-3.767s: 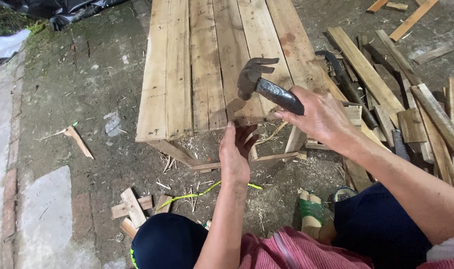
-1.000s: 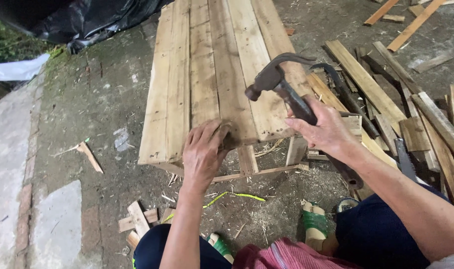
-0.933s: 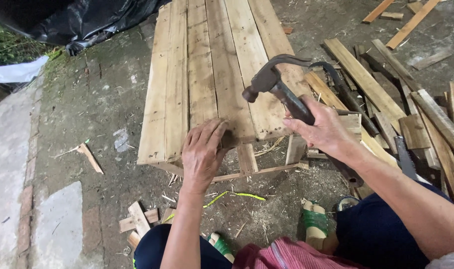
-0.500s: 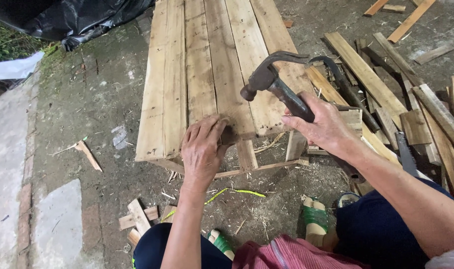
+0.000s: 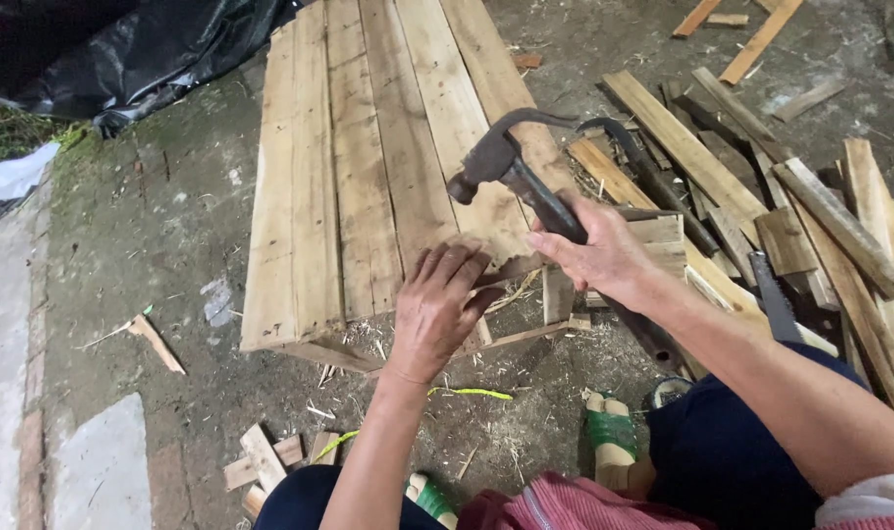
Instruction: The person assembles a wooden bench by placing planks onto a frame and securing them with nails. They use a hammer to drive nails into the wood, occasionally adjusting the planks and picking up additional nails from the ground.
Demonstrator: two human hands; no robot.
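The right hand (image 5: pixel 604 257) is clenched around the handle of a rusty claw hammer (image 5: pixel 514 175), whose head hangs just above the near end of a wooden plank panel (image 5: pixel 368 167). The left hand (image 5: pixel 439 312) lies palm down, fingers spread and loose, pressing on the panel's near edge at about six o'clock from the hammer head. The panel lies on the dirt ground (image 5: pixel 153 226). At three o'clock a heap of loose boards (image 5: pixel 810 206) is piled, a dark saw blade (image 5: pixel 773 299) among them. At ten o'clock lies black plastic sheeting (image 5: pixel 123 49).
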